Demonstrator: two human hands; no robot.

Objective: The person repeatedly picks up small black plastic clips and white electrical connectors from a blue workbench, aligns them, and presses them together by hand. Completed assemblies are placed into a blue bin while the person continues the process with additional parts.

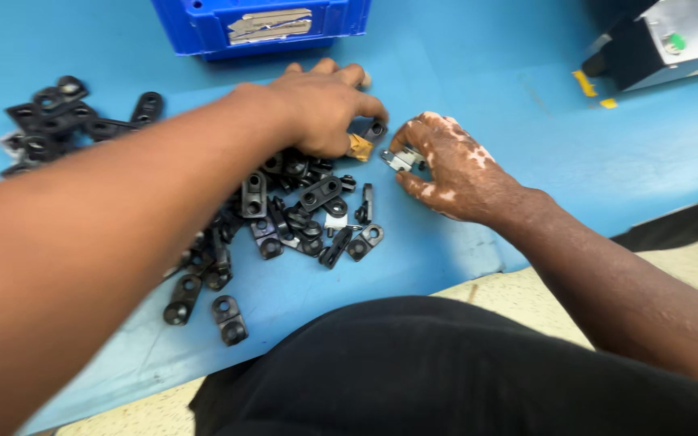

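Nearest the person, a pile of black brackets (284, 218) is spread over the blue table (607, 161). Just past it the left hand (325, 109) pinches one black bracket (375, 129) at the pile's far edge, while the right hand (454, 173), right beside it, grips a small silver metal piece (400, 159). Further back sits a blue bin (260, 24).
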